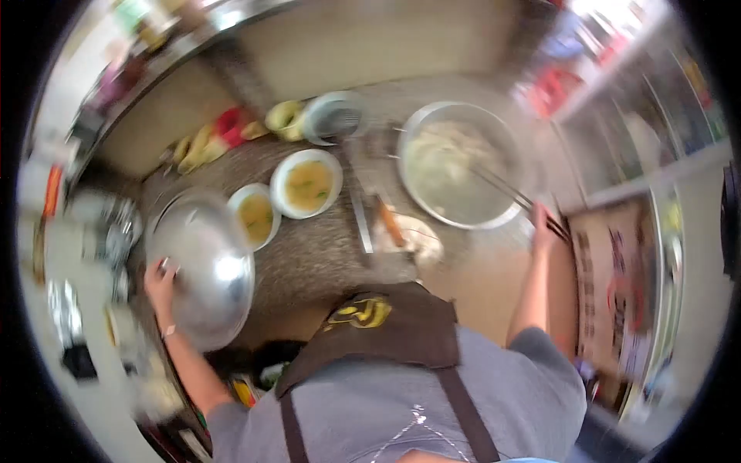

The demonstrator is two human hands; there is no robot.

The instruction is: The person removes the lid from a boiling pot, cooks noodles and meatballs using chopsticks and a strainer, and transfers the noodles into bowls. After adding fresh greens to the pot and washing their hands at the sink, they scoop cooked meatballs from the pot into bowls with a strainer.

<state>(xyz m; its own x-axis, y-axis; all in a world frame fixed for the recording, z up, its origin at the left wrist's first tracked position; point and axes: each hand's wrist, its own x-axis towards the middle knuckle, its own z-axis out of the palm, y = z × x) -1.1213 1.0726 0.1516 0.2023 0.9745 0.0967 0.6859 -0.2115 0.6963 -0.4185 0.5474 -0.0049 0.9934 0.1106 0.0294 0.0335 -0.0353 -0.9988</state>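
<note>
My left hand (160, 284) grips the knob of a large round metal lid (208, 270), held at the left side of the counter. In my right hand (543, 222) is a pair of long chopsticks (505, 189), their tips reaching into a wide metal pot (409, 166). Pale pieces of food (451, 150), too blurred to name, lie in cloudy liquid inside that pot. Beside the lid stand two white bowls of yellowish soup with green bits, a smaller bowl (255, 216) partly behind the lid's edge and a larger bowl (307, 184) further back.
A long-handled metal strainer (356, 193) rests on another bowl (312, 127) at the back. A pale cloth (417, 235) lies before the pot. Yellow and red items (208, 143) line the back wall. At right stand a cardboard box (614, 285) and a glass-fronted cabinet (641, 131).
</note>
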